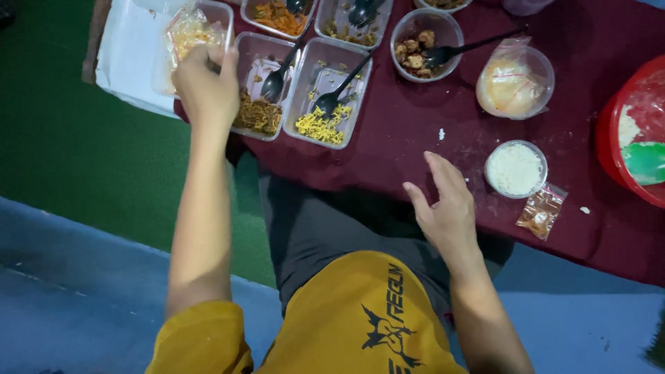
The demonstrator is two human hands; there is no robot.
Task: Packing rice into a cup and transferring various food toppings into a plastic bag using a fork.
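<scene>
Nearest the camera, the right hand (447, 208) rests with fingers loosely spread and slightly curled on the maroon tabletop (409, 138), close to its near edge, holding nothing. Just to its right stands a small round cup of white rice (515, 168), apart from the fingertips, and beside that cup lies a little clear sachet (541, 211) with brownish contents. A few white crumbs dot the cloth between hand and cup.

Farther out on the left, the left hand (206, 83) is closed in a pinch on a clear plastic bag (185, 33) holding pale yellow food; the bag sits at the fingertips, over a white tray (131, 55) at the far-left end of the tabletop. The bag lies well apart from the right hand.

Just right of the left hand are two rectangular clear tubs: one with brown fried noodles (258, 114) and a black spoon (276, 79), touching the hand's side, the next with yellow shreds (322, 126) and another black spoon (336, 93). Beyond them, a round bowl (415, 50) holds brown chunks and a spoon, and a tied bag of yellowish food (511, 84) sits in a second bowl. At the right edge is a red basin (609, 118). More tubs line the far edge, partly cut off.
</scene>
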